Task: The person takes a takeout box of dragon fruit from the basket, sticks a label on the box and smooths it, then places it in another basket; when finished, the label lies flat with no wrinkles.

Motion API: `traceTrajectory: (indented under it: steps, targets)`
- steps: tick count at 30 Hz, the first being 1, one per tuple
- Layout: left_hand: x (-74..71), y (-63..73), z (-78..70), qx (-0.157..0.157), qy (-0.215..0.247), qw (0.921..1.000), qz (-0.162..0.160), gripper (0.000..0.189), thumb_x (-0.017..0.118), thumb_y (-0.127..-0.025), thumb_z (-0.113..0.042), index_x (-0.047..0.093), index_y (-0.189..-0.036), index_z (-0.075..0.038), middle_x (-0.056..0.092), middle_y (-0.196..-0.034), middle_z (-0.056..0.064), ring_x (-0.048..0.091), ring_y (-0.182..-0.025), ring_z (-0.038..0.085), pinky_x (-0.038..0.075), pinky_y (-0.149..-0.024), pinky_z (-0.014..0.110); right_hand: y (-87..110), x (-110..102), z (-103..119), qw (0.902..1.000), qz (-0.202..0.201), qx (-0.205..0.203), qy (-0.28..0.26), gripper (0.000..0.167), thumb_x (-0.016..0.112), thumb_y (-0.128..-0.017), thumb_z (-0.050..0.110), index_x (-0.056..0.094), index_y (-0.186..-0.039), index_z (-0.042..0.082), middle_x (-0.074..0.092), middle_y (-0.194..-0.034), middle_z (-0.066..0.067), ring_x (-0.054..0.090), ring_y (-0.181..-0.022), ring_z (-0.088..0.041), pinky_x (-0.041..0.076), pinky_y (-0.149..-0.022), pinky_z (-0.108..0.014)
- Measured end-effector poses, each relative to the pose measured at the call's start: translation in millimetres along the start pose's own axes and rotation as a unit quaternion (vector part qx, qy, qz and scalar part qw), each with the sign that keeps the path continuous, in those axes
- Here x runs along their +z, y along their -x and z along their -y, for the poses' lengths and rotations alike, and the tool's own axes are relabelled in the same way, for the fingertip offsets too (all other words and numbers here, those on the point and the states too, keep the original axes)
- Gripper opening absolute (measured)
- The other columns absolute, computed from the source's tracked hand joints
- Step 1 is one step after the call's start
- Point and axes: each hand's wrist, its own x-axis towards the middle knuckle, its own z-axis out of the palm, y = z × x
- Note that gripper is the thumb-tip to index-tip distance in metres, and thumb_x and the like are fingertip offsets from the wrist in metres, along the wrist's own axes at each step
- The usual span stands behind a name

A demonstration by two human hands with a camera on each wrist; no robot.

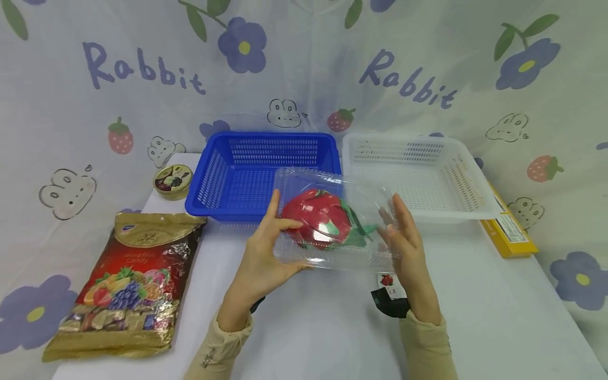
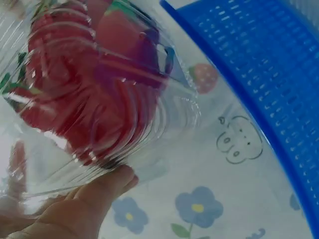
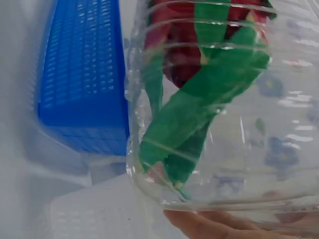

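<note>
A clear plastic clamshell box [image 1: 363, 198] is held up over the table in front of the baskets in the head view. Through its ribbed plastic shows a red dragon fruit [image 1: 318, 214] with green leafy tips, filling much of the left wrist view. My left hand [image 1: 261, 253] grips the box's left side, thumb and fingers spread around its edge. At the opposite side my right hand [image 1: 408, 248] holds the edge, and its fingers [image 3: 214, 226] show at the box's rim in the right wrist view.
A blue basket [image 1: 263, 215] and a white basket [image 1: 423, 214] stand side by side at the back. Left of them are a round tin [image 1: 173, 182] and a big bag of fruit candy [image 1: 130, 285]. A yellow box [image 1: 510, 232] lies beside the white basket. A printed curtain [image 1: 304, 63] hangs behind.
</note>
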Motion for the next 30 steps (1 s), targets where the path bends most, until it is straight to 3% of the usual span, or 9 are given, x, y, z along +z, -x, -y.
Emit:
traceTrajectory:
  steps: [4, 7, 11, 14, 19, 23, 26, 30]
  targets:
    - [0.7, 13.0, -8.7, -0.042, -0.019, 0.9978, 0.047, 0.091, 0.096, -0.05, -0.018, 0.053, -0.129, -0.015, 0.007, -0.163, 0.017, 0.029, -0.143, 0.044, 0.048, -0.099, 0.052, 13.3, -5.4, -2.0, 0.9993, -0.003, -0.028, 0.023, 0.065, 0.041, -0.098, 0.001, 0.013, -0.156, 0.009, 0.005, -0.164, -0.011, 0.015, -0.15, -0.034, 0.04, -0.108, -0.02]
    - [3.9, 23.7, -10.5, -0.076, 0.001, 0.9954, 0.058, 0.098, 0.095, -0.051, -0.026, 0.048, -0.138, -0.019, 0.003, -0.164, 0.014, 0.025, -0.144, 0.046, 0.044, -0.101, 0.059, 22.0, -6.3, -3.6, 0.9974, -0.013, -0.052, 0.049, 0.067, 0.044, -0.095, -0.003, 0.018, -0.155, 0.009, 0.009, -0.164, -0.009, 0.013, -0.152, -0.025, 0.035, -0.108, -0.013]
    - [9.2, 36.9, -9.0, -0.118, 0.02, 0.992, 0.04, 0.1, 0.092, -0.056, -0.028, 0.044, -0.144, -0.024, 0.003, -0.164, 0.012, 0.023, -0.145, 0.046, 0.041, -0.101, 0.063, 30.8, -3.5, -5.3, 0.9925, -0.008, -0.091, 0.081, 0.072, 0.048, -0.089, -0.008, 0.021, -0.154, 0.007, 0.014, -0.163, -0.013, 0.012, -0.151, -0.016, 0.021, -0.114, -0.009]
    - [11.7, 44.6, -8.2, -0.142, 0.023, 0.9893, 0.021, 0.1, 0.092, -0.057, -0.029, 0.043, -0.144, -0.029, 0.005, -0.165, 0.008, 0.023, -0.145, 0.045, 0.041, -0.101, 0.064, 36.5, -0.8, -8.0, 0.9897, 0.01, -0.117, 0.082, 0.075, 0.048, -0.087, -0.012, 0.02, -0.154, 0.005, 0.011, -0.162, -0.019, 0.013, -0.151, -0.014, 0.019, -0.115, -0.01]
    - [13.6, 57.1, -4.3, -0.146, 0.033, 0.9887, -0.017, 0.095, 0.09, -0.058, -0.036, 0.047, -0.142, -0.027, 0.013, -0.163, 0.012, 0.027, -0.142, 0.05, 0.039, -0.097, 0.07, 42.9, 5.8, -16.4, 0.9852, 0.032, -0.136, 0.1, 0.078, 0.049, -0.085, -0.013, 0.017, -0.154, 0.004, 0.007, -0.162, -0.023, 0.008, -0.151, -0.013, 0.016, -0.115, -0.009]
    - [18.2, 68.2, 1.9, -0.141, 0.035, 0.9877, -0.056, 0.085, 0.089, -0.063, -0.036, 0.052, -0.138, -0.022, 0.022, -0.159, 0.018, 0.034, -0.136, 0.053, 0.039, -0.094, 0.073, 48.9, 11.3, -25.0, 0.9848, 0.032, -0.121, 0.12, 0.08, 0.052, -0.085, -0.013, 0.016, -0.155, 0.004, 0.006, -0.161, -0.024, 0.007, -0.15, -0.006, 0.015, -0.114, -0.007]
    - [23.3, 75.7, 6.5, -0.146, 0.029, 0.9856, -0.081, 0.078, 0.089, -0.064, -0.025, 0.056, -0.134, -0.019, 0.028, -0.156, 0.021, 0.036, -0.134, 0.053, 0.04, -0.093, 0.073, 54.8, 14.4, -31.1, 0.9857, 0.021, -0.091, 0.14, 0.083, 0.056, -0.085, -0.01, 0.016, -0.155, 0.008, 0.008, -0.162, -0.022, 0.009, -0.148, 0.001, 0.016, -0.112, -0.004]
    - [29.7, 83.9, 9.4, -0.163, 0.02, 0.9818, -0.095, 0.072, 0.086, -0.065, -0.015, 0.058, -0.131, -0.018, 0.033, -0.152, 0.021, 0.038, -0.133, 0.051, 0.041, -0.092, 0.072, 62.1, 17.0, -37.9, 0.9844, 0.005, -0.049, 0.169, 0.086, 0.06, -0.085, -0.005, 0.016, -0.156, 0.013, 0.009, -0.163, -0.018, 0.004, -0.152, -0.013, 0.015, -0.11, -0.002]
